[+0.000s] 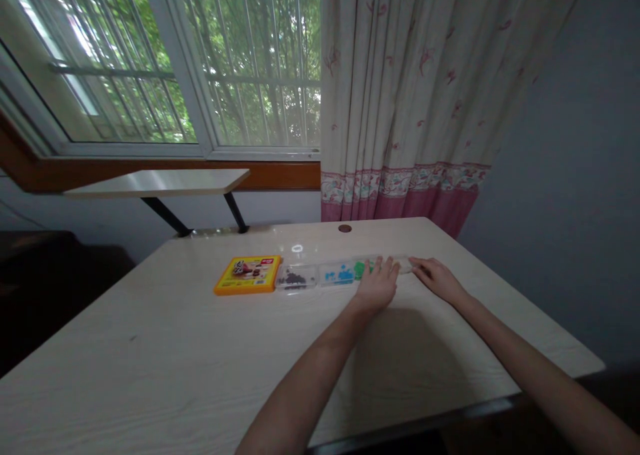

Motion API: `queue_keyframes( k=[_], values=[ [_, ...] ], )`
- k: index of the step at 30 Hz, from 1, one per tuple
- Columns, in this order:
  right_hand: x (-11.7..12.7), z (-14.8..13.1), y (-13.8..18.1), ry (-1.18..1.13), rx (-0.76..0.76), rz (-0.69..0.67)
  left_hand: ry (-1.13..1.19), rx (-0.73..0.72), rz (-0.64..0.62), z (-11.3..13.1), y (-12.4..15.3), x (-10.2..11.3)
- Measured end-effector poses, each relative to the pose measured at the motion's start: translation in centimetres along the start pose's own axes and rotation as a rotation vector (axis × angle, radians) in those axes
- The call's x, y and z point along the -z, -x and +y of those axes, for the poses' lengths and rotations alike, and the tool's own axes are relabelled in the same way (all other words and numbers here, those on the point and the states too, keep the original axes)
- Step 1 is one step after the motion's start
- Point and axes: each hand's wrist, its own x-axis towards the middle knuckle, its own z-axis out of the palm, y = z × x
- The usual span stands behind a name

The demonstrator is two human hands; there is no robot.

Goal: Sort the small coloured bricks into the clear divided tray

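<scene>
A row of clear plastic boxes stretches across the table. Dark small pieces lie in the left box [295, 278], blue ones in the middle box [336, 275], and green pieces [361, 269] show beside my left hand [377, 285]. That hand rests with its fingers spread over the row, hiding part of it. At the row's right end, my right hand [436, 278] pinches the edge of a clear box [404, 263] between thumb and fingers. Touching the row's left end is a flat yellow box [250, 275] with a printed picture on top.
The pale table [175, 362] carries a raised shelf [165, 182] on black legs at the back left. A round dark cable hole [345, 228] sits near the back edge. Behind are a barred window [260, 62] and a patterned curtain [400, 95]; a wall stands at right.
</scene>
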Motion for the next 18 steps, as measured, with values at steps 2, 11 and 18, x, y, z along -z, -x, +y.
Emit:
queue_keyframes(
  k=[2,11,18],
  values=[
    [0.0,0.0,0.0,0.004,-0.014,0.002,0.000,-0.036,-0.008,-1.0,0.8,1.3],
    [1.0,-1.3,-0.1,0.038,0.107,0.060,0.084,0.295,-0.064,-16.1,12.2,9.4],
    [0.0,-10.1,-3.0,-0.034,0.328,-0.087,0.194,0.633,0.051,-24.1,21.5,8.2]
  ],
)
